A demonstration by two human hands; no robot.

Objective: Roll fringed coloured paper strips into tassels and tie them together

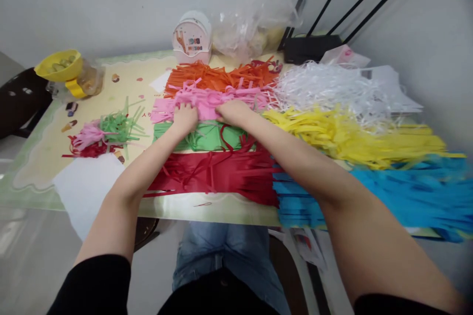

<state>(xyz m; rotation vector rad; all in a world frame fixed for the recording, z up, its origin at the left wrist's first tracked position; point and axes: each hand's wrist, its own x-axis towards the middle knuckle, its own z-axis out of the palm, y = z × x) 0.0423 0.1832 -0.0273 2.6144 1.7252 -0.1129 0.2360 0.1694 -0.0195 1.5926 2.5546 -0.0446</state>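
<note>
My left hand (185, 117) is on a stack of pink fringed paper (207, 103), its fingers bent down and closed on the sheet. At the same stack, farther right, my right hand (232, 112) pinches the paper, with its fingertips partly hidden. Loose pink strips lie tangled along the far side of the stack. Nearer to me, under my forearms, are green fringed paper (210, 137) and red fringed paper (225, 170). An orange fringed stack (221, 76) lies just beyond the pink one.
White shreds (325, 86), yellow fringes (351, 138) and blue fringes (406, 189) spread to the right. Mixed small tassels (98, 135) and a white sheet (86, 187) lie left. A yellow bowl (59, 66), pink box (192, 39) and black router (312, 48) stand farther back.
</note>
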